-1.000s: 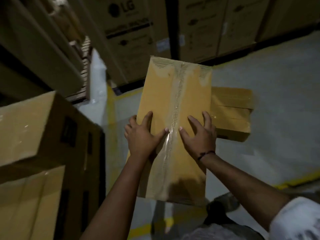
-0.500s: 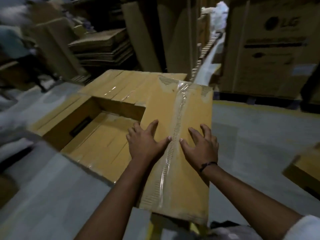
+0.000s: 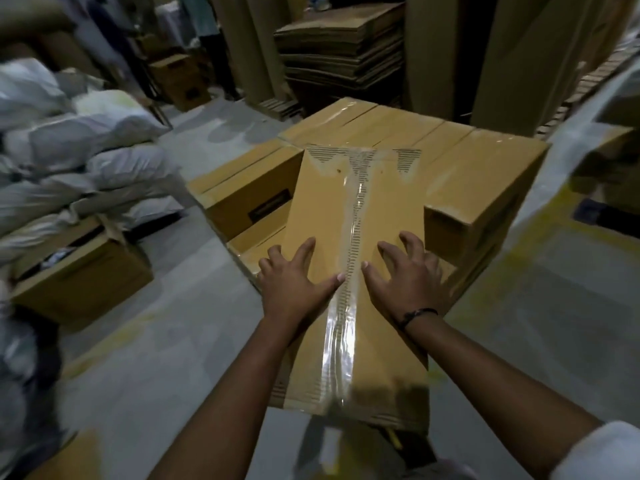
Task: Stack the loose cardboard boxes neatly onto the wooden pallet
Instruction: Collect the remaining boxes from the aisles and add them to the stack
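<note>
Left hand (image 3: 294,282) and right hand (image 3: 405,282) lay flat, fingers spread, on taped box (image 3: 349,216). Long axis ran near-to-far; far end met stacked boxes (image 3: 485,161), lower step (image 3: 263,237) just left.

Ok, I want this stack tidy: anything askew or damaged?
Nothing looks damaged. The stacked boxes look square, though the top layer has a gap at its near left corner. The carried box looks intact and taped.

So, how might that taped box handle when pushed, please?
Probably stiff: the taped cardboard box shows flat faces, crisp edges. Its glossy tape strip could feel slippery to grip. Long and narrow, it may pivot if pushed off-centre.
</note>
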The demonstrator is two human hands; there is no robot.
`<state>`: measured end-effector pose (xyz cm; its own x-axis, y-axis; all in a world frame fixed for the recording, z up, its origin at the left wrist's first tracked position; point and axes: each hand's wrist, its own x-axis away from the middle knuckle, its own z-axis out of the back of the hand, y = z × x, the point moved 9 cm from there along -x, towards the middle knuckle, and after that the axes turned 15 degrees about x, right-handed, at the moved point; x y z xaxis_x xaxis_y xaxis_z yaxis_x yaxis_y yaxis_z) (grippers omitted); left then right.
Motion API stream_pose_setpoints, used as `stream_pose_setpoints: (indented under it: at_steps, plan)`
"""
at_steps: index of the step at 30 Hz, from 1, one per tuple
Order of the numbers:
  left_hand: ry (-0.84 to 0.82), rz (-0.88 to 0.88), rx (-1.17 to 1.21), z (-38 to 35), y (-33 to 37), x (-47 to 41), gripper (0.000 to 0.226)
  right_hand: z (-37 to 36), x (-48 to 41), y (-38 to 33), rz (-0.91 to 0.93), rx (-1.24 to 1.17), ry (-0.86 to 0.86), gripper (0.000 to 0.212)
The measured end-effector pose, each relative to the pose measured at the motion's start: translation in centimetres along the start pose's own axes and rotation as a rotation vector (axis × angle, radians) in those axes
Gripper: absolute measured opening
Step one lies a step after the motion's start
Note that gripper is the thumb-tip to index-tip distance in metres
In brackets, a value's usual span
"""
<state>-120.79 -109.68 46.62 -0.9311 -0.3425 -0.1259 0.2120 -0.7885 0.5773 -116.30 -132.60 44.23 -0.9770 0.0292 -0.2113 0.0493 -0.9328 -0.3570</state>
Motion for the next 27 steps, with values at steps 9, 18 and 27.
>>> stream_pose_setpoints:
  at_steps: [9, 18, 27]
  plan:
    - [0.018, 0.031, 0.077, 6.8, -16.7, -8.7, 0.085, -10.5, -1.5, -16.4, -0.013, 0.006, -0.078, 0.056]
    - [-0.052, -0.132, 0.039, 14.2, -23.8, -19.4, 0.080, -14.5, -3.9, -28.5, -0.108, -0.030, -0.016, 0.059]
    - [-0.186, -0.220, 0.037, 11.9, -28.4, -34.9, 0.079, -22.0, -13.3, -34.6, -0.245, -0.038, 0.017, 0.059]
